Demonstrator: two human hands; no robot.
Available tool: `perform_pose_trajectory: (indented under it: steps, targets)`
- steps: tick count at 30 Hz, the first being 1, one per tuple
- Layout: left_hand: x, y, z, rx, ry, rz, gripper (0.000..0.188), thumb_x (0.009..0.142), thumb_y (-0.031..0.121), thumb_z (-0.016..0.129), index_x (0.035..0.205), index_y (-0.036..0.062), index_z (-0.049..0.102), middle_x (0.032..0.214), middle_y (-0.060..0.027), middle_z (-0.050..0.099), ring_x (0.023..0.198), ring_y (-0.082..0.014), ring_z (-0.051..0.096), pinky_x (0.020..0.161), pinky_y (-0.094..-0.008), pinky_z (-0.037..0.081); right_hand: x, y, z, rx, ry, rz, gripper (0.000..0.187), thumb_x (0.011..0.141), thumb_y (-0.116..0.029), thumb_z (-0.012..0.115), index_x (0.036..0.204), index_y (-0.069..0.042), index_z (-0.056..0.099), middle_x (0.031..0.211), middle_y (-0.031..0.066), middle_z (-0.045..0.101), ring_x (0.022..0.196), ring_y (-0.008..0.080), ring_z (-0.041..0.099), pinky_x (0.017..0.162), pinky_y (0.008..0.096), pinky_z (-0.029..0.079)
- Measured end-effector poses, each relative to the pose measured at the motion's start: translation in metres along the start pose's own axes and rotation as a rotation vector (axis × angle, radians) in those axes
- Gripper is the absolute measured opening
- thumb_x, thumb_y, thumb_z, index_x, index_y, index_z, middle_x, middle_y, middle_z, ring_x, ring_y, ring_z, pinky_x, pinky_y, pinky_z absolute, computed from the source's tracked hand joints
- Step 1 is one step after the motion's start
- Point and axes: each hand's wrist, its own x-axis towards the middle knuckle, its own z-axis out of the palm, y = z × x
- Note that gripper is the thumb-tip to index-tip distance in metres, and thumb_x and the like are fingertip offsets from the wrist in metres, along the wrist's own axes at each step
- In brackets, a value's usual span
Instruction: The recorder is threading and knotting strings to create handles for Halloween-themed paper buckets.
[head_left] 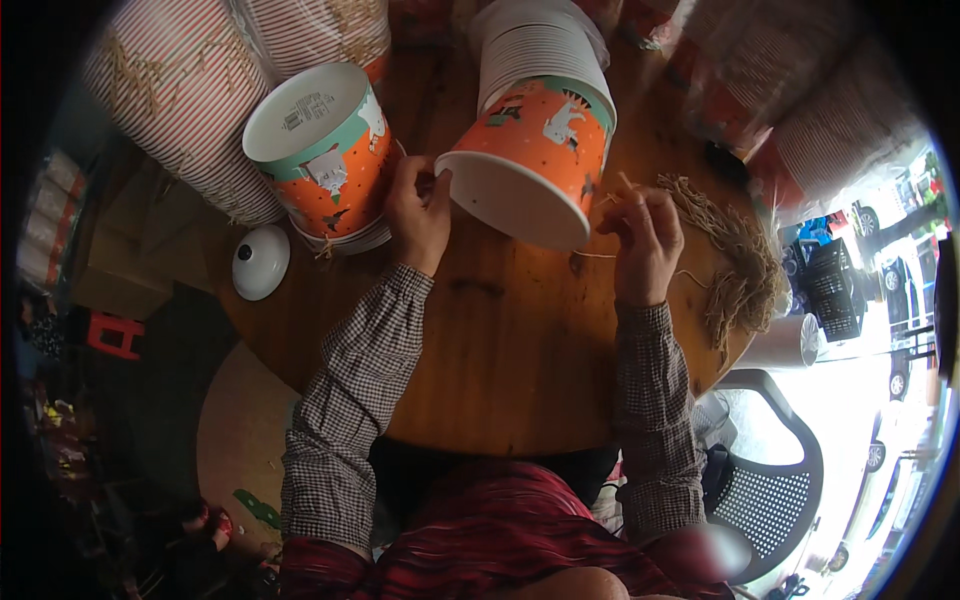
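Observation:
An orange paper bucket (545, 130) with a green band and animal pictures lies tilted at the front of a stack of nested white buckets (540, 55), its white underside facing me. My left hand (418, 220) is closed, its fingertips at the left side of this bucket's base; whatever they pinch is too small to tell. On the other side, my right hand (645, 240) pinches a strand of tan twine (598, 256), which runs low beside the bucket. Left of my left hand stands another orange bucket (330, 175), upside down. A bundle of twine (745, 265) lies right of my right hand.
A white domed lid (261, 262) sits at the left edge of the round wooden table (500, 370). Tall bucket stacks (180, 95) tied with twine stand at the back left, with plastic-wrapped stacks (830, 140) at the back right. A grey chair (770, 480) is at the lower right.

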Motion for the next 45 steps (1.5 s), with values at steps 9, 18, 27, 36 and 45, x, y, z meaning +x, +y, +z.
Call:
perform_pose_trajectory:
  steps: [9, 18, 27, 36, 45]
  targets:
    - [0.002, -0.003, -0.013, 0.014, 0.023, 0.018, 0.018, 0.087, 0.01, 0.064, 0.1, 0.0022, 0.055, 0.087, -0.0036, 0.06, 0.077, -0.0114, 0.057, 0.07, -0.0254, 0.046, -0.01, -0.013, 0.016, -0.05, -0.144, 0.065, 0.01, 0.092, -0.007, 0.057, 0.093, 0.002, 0.061, 0.1, 0.0079, 0.064, 0.078, 0.0126, 0.064, 0.068, 0.0259, 0.054]
    - [0.001, 0.003, -0.013, -0.098, 0.037, 0.019, 0.019, 0.09, 0.013, 0.063, 0.102, 0.0012, 0.055, 0.09, -0.0033, 0.058, 0.079, -0.011, 0.055, 0.071, -0.0245, 0.045, -0.011, -0.015, 0.014, -0.008, -0.248, 0.055, 0.008, 0.092, -0.007, 0.057, 0.092, 0.0, 0.06, 0.106, 0.008, 0.062, 0.08, 0.0118, 0.063, 0.071, 0.0255, 0.052]
    - [0.006, 0.014, -0.007, 0.1, -0.024, 0.22, 0.024, 0.094, 0.016, 0.055, 0.111, -0.0012, 0.054, 0.101, -0.0108, 0.056, 0.094, -0.0231, 0.055, 0.086, -0.0334, 0.044, -0.018, -0.019, 0.019, 0.012, -0.26, 0.101, 0.009, 0.093, -0.008, 0.056, 0.091, 0.0, 0.06, 0.104, 0.0093, 0.064, 0.085, 0.0134, 0.064, 0.071, 0.0257, 0.053]
    - [-0.044, 0.074, 0.004, -0.232, -0.278, 0.01, 0.032, 0.089, 0.018, 0.064, 0.11, -0.002, 0.051, 0.091, -0.0113, 0.062, 0.082, -0.0163, 0.061, 0.072, -0.0312, 0.05, -0.033, 0.001, 0.03, -0.2, -0.467, -0.066, 0.004, 0.089, -0.001, 0.057, 0.092, 0.003, 0.058, 0.102, 0.0124, 0.064, 0.094, 0.0169, 0.061, 0.085, 0.0295, 0.049]
    - [-0.039, 0.065, 0.004, -0.217, -0.339, 0.043, 0.016, 0.091, 0.006, 0.059, 0.105, -0.0023, 0.058, 0.089, -0.0084, 0.063, 0.08, -0.0106, 0.06, 0.068, -0.0247, 0.048, -0.028, -0.005, 0.026, -0.232, -0.269, -0.134, 0.005, 0.091, -0.001, 0.054, 0.092, 0.003, 0.057, 0.108, 0.0119, 0.06, 0.096, 0.0154, 0.058, 0.085, 0.0283, 0.047]
